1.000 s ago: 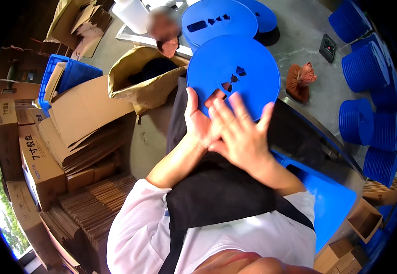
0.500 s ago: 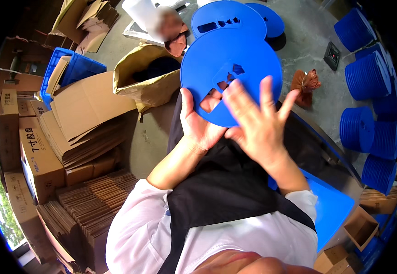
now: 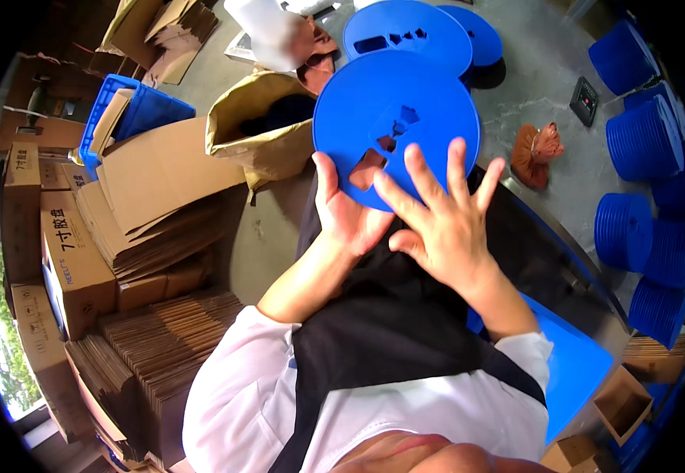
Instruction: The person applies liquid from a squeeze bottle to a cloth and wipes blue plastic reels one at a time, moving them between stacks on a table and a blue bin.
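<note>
A round blue plastic reel disc (image 3: 362, 98), with cut-out openings around its middle, is held up in front of my apron. My left hand (image 3: 348, 219) grips its lower left edge, thumb at the rim and the other fingers hidden behind the disc. Skin shows through the largest cut-out. My right hand (image 3: 445, 217) is open with fingers spread, over the disc's lower right part; I cannot tell whether its fingertips touch the surface. Just beyond lie another blue disc with similar cut-outs (image 3: 445, 43) and a smaller-looking blue disc (image 3: 484, 39) partly beneath it.
Stacks of blue reels (image 3: 642, 138) line the right side, near a small black device (image 3: 584, 101) and a tied reddish-brown bag (image 3: 533, 162). Left are a yellow sack (image 3: 267, 162), a blue crate (image 3: 149, 114) and flattened cardboard (image 3: 173, 173). A person in white (image 3: 259, 31) appears at the far side.
My right hand's fingers have come down a little from the disc's middle toward its lower edge. The left hand keeps its grip. The whole view has shifted slightly.
</note>
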`<state>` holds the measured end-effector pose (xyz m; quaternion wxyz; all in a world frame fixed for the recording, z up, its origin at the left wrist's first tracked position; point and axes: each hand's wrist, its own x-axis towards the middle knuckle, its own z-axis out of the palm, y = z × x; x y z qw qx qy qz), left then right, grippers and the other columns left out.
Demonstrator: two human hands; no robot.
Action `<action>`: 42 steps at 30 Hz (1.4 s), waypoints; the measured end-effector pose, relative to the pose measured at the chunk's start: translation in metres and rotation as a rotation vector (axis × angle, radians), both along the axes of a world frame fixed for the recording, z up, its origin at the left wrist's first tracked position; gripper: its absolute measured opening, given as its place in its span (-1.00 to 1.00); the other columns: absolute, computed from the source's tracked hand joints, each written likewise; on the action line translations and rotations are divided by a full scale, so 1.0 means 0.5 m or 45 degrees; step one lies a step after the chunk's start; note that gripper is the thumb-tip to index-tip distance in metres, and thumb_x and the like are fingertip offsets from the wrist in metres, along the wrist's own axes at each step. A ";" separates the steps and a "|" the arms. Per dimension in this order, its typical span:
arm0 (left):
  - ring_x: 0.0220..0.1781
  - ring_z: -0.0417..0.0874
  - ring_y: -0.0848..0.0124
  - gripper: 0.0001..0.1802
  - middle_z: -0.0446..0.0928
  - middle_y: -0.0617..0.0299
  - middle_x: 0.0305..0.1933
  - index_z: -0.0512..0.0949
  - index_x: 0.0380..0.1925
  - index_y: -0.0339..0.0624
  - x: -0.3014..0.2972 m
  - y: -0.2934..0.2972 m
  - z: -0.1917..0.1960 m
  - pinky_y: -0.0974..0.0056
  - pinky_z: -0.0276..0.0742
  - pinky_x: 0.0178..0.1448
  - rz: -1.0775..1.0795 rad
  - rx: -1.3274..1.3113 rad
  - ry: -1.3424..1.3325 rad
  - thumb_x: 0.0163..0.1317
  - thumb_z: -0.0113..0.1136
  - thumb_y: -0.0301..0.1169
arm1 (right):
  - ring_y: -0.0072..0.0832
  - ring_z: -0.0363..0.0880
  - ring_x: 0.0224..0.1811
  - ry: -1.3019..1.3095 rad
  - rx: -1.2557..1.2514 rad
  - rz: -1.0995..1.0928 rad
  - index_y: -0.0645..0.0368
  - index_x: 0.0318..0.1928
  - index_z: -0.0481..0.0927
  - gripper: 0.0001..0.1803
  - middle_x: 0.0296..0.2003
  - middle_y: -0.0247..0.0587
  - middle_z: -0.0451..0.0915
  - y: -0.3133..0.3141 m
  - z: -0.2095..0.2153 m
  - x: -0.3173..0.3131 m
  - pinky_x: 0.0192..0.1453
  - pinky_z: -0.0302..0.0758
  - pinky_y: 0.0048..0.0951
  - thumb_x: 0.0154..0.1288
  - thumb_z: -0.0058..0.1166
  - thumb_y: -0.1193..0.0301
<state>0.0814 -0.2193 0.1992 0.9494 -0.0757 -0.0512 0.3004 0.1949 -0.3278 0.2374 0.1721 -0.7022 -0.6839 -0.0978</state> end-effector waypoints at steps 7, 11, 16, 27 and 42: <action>0.50 0.16 0.09 0.06 0.14 0.06 0.49 0.05 0.46 -0.01 -0.005 -0.017 0.004 -0.09 0.15 0.49 -0.044 0.086 -0.001 0.15 -0.22 0.50 | -0.01 -0.16 0.56 0.087 -0.061 -0.007 -0.32 0.36 0.37 -0.26 0.48 -0.37 0.10 0.046 0.023 -0.026 0.36 -0.50 0.52 0.31 -0.46 -0.30; 0.50 0.16 0.11 0.11 0.15 0.09 0.48 0.06 0.46 0.05 -0.003 -0.013 -0.006 -0.09 0.17 0.47 -0.011 0.230 0.236 0.08 -0.25 0.56 | 0.06 -0.18 0.55 0.075 -0.070 0.100 -0.33 0.29 0.47 -0.30 0.49 -0.30 0.09 0.052 0.025 -0.020 0.37 -0.39 0.52 0.32 -0.43 -0.29; 0.55 0.05 0.09 0.14 -0.06 0.11 0.57 -0.04 0.49 0.16 0.007 -0.018 0.022 -0.15 0.09 0.51 0.024 0.455 0.584 0.03 -0.31 0.61 | 0.10 -0.22 0.55 -0.050 -0.060 -0.120 -0.44 0.37 0.34 -0.29 0.52 -0.27 -0.01 0.089 0.066 0.010 0.39 -0.36 0.48 0.29 -0.38 -0.31; 0.53 0.10 0.10 0.12 0.03 0.14 0.54 -0.05 0.49 0.14 -0.013 -0.017 0.027 -0.09 0.16 0.49 -0.034 0.509 0.700 0.06 -0.51 0.61 | 0.08 -0.27 0.56 0.034 -0.035 0.065 -0.50 0.23 0.51 -0.40 0.51 -0.39 0.01 0.115 0.067 -0.003 0.33 -0.40 0.59 0.24 -0.22 -0.25; 0.43 0.28 0.11 0.11 0.23 0.10 0.44 0.06 0.46 0.10 -0.020 -0.024 0.039 -0.07 0.28 0.41 0.005 0.339 0.891 0.07 -0.46 0.60 | -0.01 -0.17 0.56 0.049 -0.006 0.049 -0.37 0.29 0.45 -0.40 0.49 -0.40 0.08 0.129 0.080 -0.011 0.33 -0.42 0.59 0.27 -0.12 -0.15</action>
